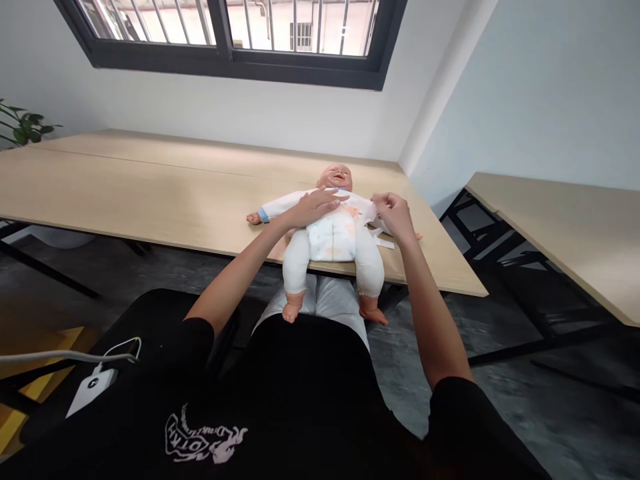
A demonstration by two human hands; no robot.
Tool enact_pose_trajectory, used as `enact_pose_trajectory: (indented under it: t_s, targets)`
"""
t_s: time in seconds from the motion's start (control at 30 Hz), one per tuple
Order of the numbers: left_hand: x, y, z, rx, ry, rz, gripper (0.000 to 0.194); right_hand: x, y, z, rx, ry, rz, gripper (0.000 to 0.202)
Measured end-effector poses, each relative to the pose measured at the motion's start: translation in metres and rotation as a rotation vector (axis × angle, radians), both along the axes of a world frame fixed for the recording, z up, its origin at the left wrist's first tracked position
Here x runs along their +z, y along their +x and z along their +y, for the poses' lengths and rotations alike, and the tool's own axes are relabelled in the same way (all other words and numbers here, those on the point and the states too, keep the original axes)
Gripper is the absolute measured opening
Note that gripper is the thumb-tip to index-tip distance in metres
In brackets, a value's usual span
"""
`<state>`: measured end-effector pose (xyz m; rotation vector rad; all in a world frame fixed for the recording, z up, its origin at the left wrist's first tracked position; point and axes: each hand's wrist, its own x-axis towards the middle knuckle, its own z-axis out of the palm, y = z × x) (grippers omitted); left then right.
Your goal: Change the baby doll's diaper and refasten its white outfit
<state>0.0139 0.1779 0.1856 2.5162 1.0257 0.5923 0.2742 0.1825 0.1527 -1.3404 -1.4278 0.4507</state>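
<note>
A baby doll (337, 177) lies on its back at the table's front edge, its legs hanging over. It wears a white top with blue cuffs and a white diaper (332, 239) with orange prints. My left hand (316, 205) rests over the doll's belly at the diaper's top, fingers spread. On the other side, my right hand (393, 210) is closed in a pinch on the diaper's white side tab (369, 212). A white strip (385, 243) lies on the table beside the doll's hip.
The wooden table (150, 187) runs far to the left beneath a barred window. A second table (565, 220) stands at the right. A black chair with a white power bank (93, 390) and cable is at lower left, and a plant (30, 127) at far left.
</note>
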Motion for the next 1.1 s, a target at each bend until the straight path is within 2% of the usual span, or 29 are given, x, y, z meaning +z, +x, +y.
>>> enact_pose_trajectory:
  t_s: [0.13, 0.2, 0.3, 0.4, 0.5, 0.63, 0.73, 0.83, 0.9, 1.03, 1.1]
  targets:
    - [-0.008, 0.01, 0.009, -0.08, -0.044, -0.008, 0.064, -0.005, -0.013, -0.013, 0.256, -0.088, -0.044, 0.023]
    - [-0.008, 0.014, 0.015, -0.12, -0.028, 0.001, 0.066, -0.005, -0.023, -0.009, 0.287, -0.05, -0.026, 0.026]
    - [-0.005, 0.019, 0.027, -0.191, 0.003, 0.054, 0.072, -0.003, -0.036, 0.004, 0.258, -0.009, -0.001, 0.029]
    - [-0.002, 0.023, 0.037, -0.168, 0.006, 0.112, 0.068, -0.004, -0.042, 0.017, 0.173, 0.011, -0.071, 0.029]
    - [-0.001, 0.026, 0.041, -0.108, -0.018, 0.179, 0.061, -0.007, -0.041, 0.019, -0.029, 0.032, -0.253, 0.021]
    - [0.0, 0.029, 0.04, -0.077, -0.039, 0.234, 0.057, -0.013, -0.026, -0.002, -0.262, 0.039, -0.437, 0.019]
    - [0.001, 0.03, 0.039, -0.083, -0.023, 0.226, 0.057, -0.023, -0.006, -0.029, -0.333, -0.073, -0.566, 0.021]
    - [0.001, 0.032, 0.041, -0.095, -0.03, 0.236, 0.057, -0.039, 0.01, -0.052, -0.263, -0.195, -0.667, 0.03]
    - [0.001, 0.032, 0.043, -0.096, -0.044, 0.244, 0.057, -0.049, 0.014, -0.059, -0.197, -0.197, -0.657, 0.028]
    - [0.0, 0.03, 0.042, -0.1, -0.049, 0.241, 0.057, -0.059, 0.009, -0.059, -0.009, -0.141, -0.527, 0.015]
    - [0.0, 0.029, 0.041, -0.113, -0.042, 0.239, 0.057, -0.06, 0.005, -0.057, 0.046, -0.118, -0.394, 0.018]
